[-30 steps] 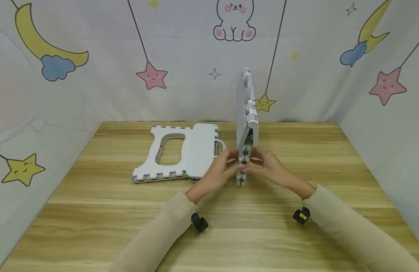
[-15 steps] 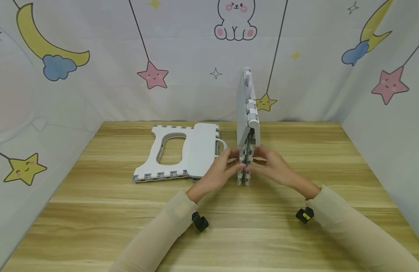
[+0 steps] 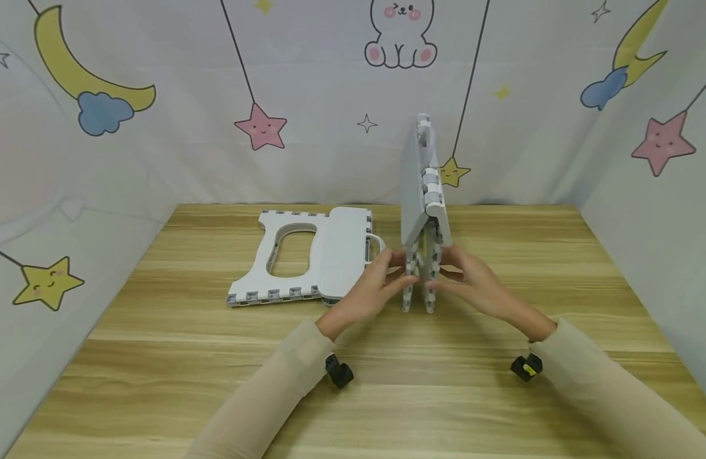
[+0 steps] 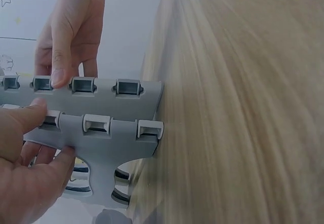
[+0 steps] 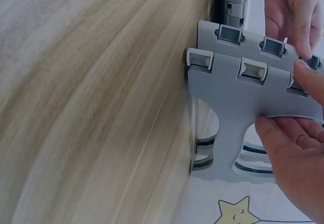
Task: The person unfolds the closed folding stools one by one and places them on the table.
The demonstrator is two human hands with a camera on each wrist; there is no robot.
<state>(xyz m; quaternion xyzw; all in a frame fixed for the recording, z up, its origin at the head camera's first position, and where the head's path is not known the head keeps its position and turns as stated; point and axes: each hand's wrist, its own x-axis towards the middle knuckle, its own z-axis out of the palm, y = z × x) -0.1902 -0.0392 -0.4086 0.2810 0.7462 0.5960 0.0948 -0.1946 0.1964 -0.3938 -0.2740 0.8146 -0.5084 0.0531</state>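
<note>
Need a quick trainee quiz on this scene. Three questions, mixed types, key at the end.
1. True or false: both white folding stools lie flat.
2. What does the left hand hold?
A) The flat stool's carry handle
B) One leg panel of the upright stool
C) Nothing
3. Fill in (together or apart): in the head view, the bottom ends of the upright stool's two leg panels stand ____.

Key:
1. False: the flat stool lies on the table, but the other one is upright.
2. B
3. Apart
</note>
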